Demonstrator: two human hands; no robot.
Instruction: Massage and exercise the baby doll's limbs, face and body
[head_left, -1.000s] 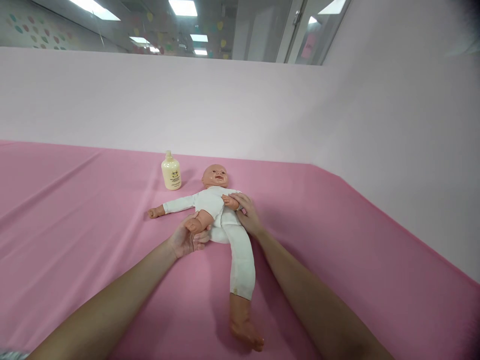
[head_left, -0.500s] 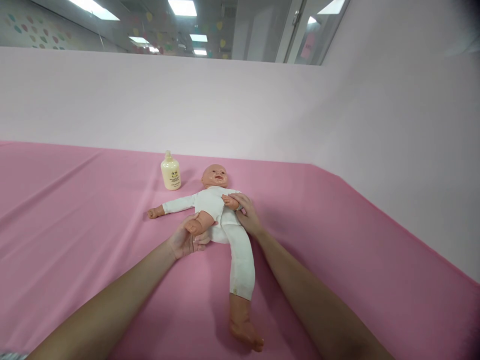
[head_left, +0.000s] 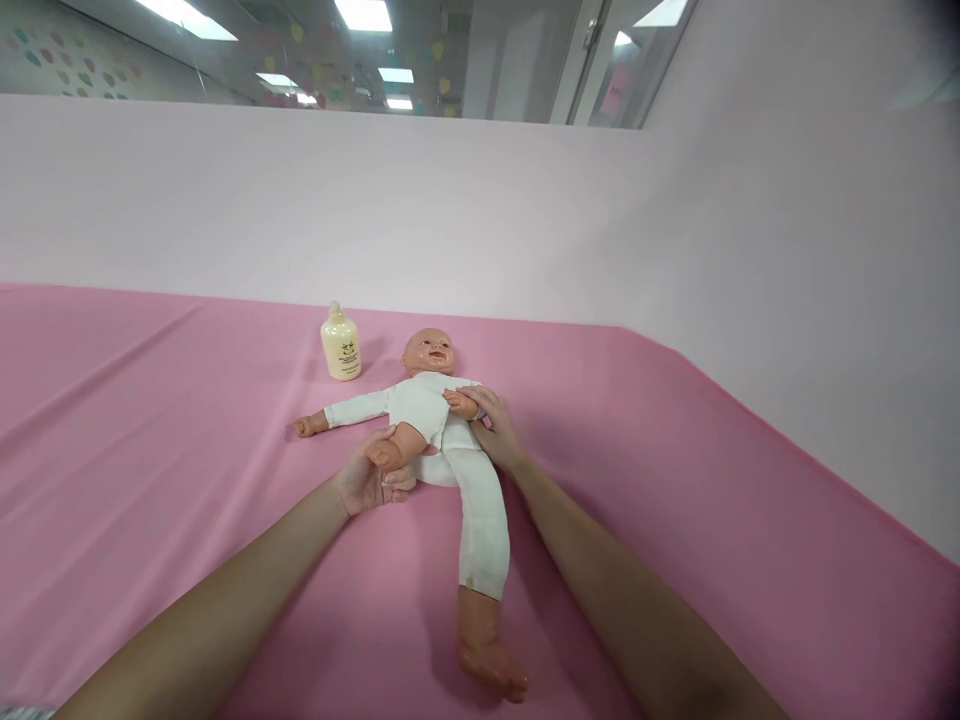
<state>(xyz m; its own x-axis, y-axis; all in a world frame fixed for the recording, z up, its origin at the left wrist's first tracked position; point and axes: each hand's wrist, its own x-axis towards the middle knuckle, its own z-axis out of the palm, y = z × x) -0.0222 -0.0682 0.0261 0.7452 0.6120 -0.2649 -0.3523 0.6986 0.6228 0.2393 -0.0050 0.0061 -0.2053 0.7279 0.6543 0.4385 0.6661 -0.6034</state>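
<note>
A baby doll (head_left: 429, 352) with a white cloth body lies on its back, head toward the far wall. One of its legs is bent up over the belly, and my left hand (head_left: 369, 482) is wrapped round that leg near the foot (head_left: 390, 450). The other leg (head_left: 484, 520) stretches toward me. At the doll's side, my right hand (head_left: 495, 430) closes round its arm, near the small plastic hand (head_left: 460, 403). One doll arm (head_left: 352, 409) reaches out to the left, untouched.
A pale yellow pump bottle (head_left: 342, 345) stands upright behind the doll's outstretched arm. Pink sheeting (head_left: 187, 400) covers the surface, lightly creased at left. A white wall (head_left: 375, 210) rises behind it and on the right, with a window (head_left: 420, 60) above.
My left hand and the doll's bent foot have shifted very slightly to the left. My right hand holds its place.
</note>
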